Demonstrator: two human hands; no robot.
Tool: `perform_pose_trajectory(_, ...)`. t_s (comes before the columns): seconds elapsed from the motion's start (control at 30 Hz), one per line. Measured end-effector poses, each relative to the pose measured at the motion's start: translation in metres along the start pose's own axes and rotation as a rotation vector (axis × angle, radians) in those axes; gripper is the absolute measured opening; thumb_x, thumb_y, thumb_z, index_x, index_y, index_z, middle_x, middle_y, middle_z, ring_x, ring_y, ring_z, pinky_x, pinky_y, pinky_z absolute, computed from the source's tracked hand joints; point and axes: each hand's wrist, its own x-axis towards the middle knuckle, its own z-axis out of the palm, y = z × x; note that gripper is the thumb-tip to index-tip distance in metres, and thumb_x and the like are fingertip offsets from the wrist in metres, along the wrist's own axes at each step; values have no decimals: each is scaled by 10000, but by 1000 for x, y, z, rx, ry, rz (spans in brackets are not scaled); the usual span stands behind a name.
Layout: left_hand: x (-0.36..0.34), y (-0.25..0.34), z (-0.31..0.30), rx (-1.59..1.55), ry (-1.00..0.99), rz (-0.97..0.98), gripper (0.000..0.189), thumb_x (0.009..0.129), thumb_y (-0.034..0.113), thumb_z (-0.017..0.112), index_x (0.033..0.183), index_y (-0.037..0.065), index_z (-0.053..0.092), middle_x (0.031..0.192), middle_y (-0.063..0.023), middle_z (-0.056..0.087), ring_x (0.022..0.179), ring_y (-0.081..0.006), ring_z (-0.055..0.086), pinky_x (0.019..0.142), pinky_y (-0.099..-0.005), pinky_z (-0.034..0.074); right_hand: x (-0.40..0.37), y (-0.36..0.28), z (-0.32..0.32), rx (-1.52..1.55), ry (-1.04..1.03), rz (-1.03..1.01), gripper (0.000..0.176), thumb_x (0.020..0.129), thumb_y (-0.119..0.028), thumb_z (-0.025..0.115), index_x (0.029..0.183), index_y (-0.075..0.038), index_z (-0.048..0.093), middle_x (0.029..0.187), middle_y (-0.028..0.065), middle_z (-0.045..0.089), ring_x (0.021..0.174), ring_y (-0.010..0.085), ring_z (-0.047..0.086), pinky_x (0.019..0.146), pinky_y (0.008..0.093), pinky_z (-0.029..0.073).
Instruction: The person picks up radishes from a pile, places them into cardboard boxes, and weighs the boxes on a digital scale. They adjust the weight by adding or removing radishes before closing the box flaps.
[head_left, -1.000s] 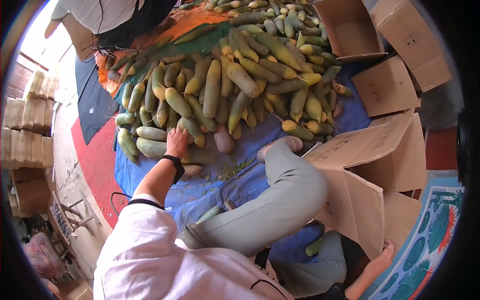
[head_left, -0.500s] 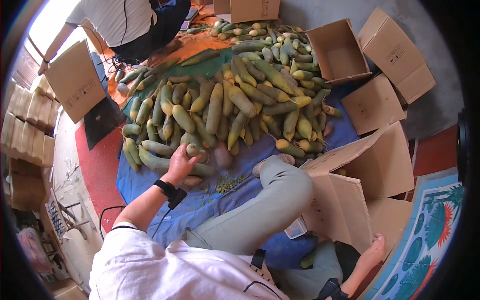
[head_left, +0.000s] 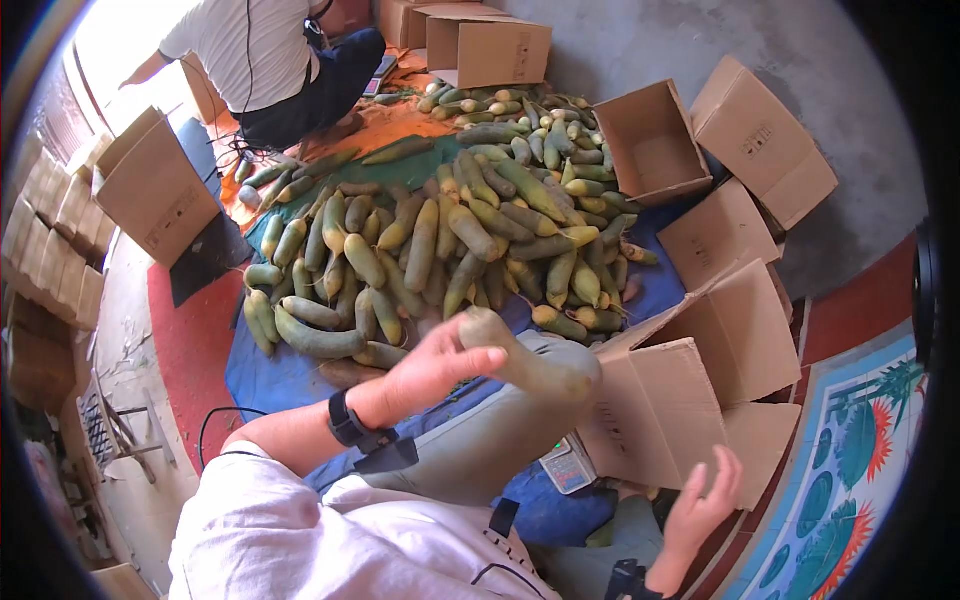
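Note:
My left hand (head_left: 435, 362) is closed round one end of a pale green radish (head_left: 525, 368), lifted over my bent knee and slightly blurred. My right hand (head_left: 703, 497) is raised near the open cardboard box (head_left: 655, 410), its fingers apart and holding nothing. Beside the box, a small scale (head_left: 568, 468) lies on the blue sheet (head_left: 275, 375). A large pile of green radishes (head_left: 425, 245) spreads out in front of me.
Another person (head_left: 262, 70) crouches at the upper left by a cardboard box (head_left: 160, 190). More open boxes (head_left: 655, 140) stand at the upper right. A patterned panel (head_left: 850, 480) lies at the lower right.
My left hand has lifted a radish from the near edge of the pile and moved right with it. My right hand has left the box flap and spread its fingers. The view has shifted slightly.

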Motion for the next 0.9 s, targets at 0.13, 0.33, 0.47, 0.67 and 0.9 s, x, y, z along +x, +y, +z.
perform_pose_trajectory(0.13,-7,-12,36,-41,-172,-111,367,848,162,648,1157,52,484,1079,-17,575,981,-95,533,873,-276,441,-10,-46,4,311,-243,-227,450,803,-292,615,1138,-6,523,1120,175,543,1014,349,530,865,427,419)
perform_pose_trajectory(0.33,-12,-33,56,-79,-349,-287,388,870,219,626,1195,82,466,1075,-6,579,995,-101,537,855,-282,462,-37,-56,17,431,-494,-164,605,703,-307,722,1184,-29,485,1033,169,563,938,356,548,827,416,431)
perform_pose_trajectory(0.47,-5,-39,40,-180,-474,-359,374,944,256,491,1242,41,422,1114,-110,576,1024,-199,569,884,-344,469,-30,-46,-8,315,-276,-169,506,749,-218,678,1168,-5,493,1045,166,566,933,306,560,798,406,436)
perform_pose_trajectory(0.67,4,-49,-23,113,-34,-149,265,933,237,519,1072,12,526,972,-89,615,907,-154,600,823,-288,486,-4,34,-42,254,274,277,304,904,-137,487,1170,8,508,1055,121,555,868,184,534,697,287,458)
perform_pose_trajectory(0.9,-15,-106,-126,876,213,-352,230,872,210,561,922,-12,595,809,-60,639,773,-142,601,701,-279,489,3,102,-26,-146,62,364,299,883,-193,560,1091,19,534,1017,180,593,907,278,571,804,349,444)
